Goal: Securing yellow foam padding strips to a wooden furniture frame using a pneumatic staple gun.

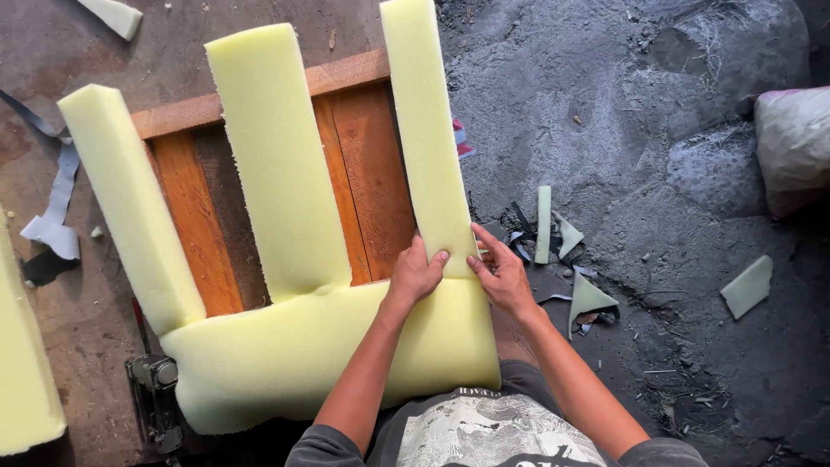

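1. Yellow foam strip [428, 130] runs from centre frame to the top edge, over the wooden frame [363, 173].
2. Left hand [417, 272] presses flat on its lower end.
3. Right hand [500, 272], fingers spread, touches its right edge.

Rough grey concrete floor [657, 130], dusty and uneven, carrying a brown wooden frame [363, 173]. Right of the frame, pale green foam offcuts [588, 298] and dark scraps; left of it, a grey strip [56, 203] and a yellow foam block [22, 372]. Below its left corner, a dark metal tool [156, 398].
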